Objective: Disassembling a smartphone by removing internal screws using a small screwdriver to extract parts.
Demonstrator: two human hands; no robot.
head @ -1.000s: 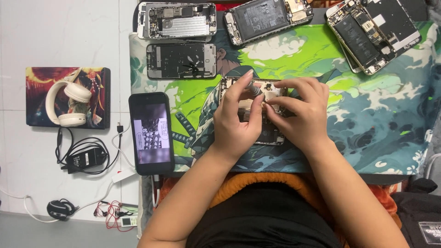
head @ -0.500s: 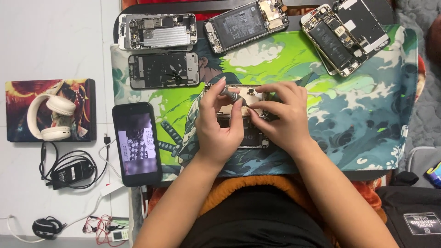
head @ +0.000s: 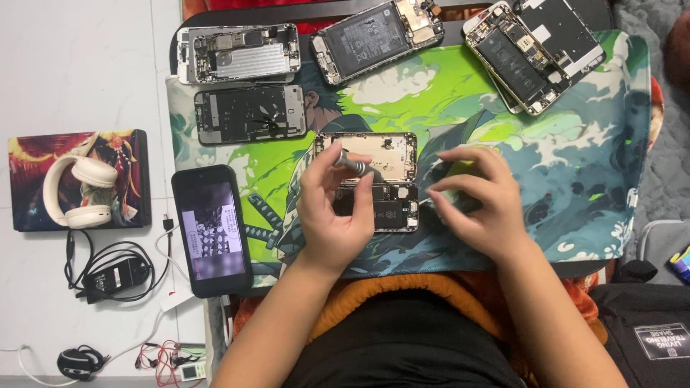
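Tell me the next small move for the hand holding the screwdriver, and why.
Probably lower the screwdriver tip onto the opened phone. The left hand grips it tilted above the open chassis, while the right hand hovers open at the phone's right edge, holding nothing.

One head-worn camera (the only view) looks steeply down, close over the printed mat [head: 575, 165].

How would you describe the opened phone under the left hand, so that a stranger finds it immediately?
On the green illustrated mat, look at the middle, just before the person. The opened phone lies there in two joined halves, under the left hand holding a small metal screwdriver. The other opened phones lie along the far edge, untouched.
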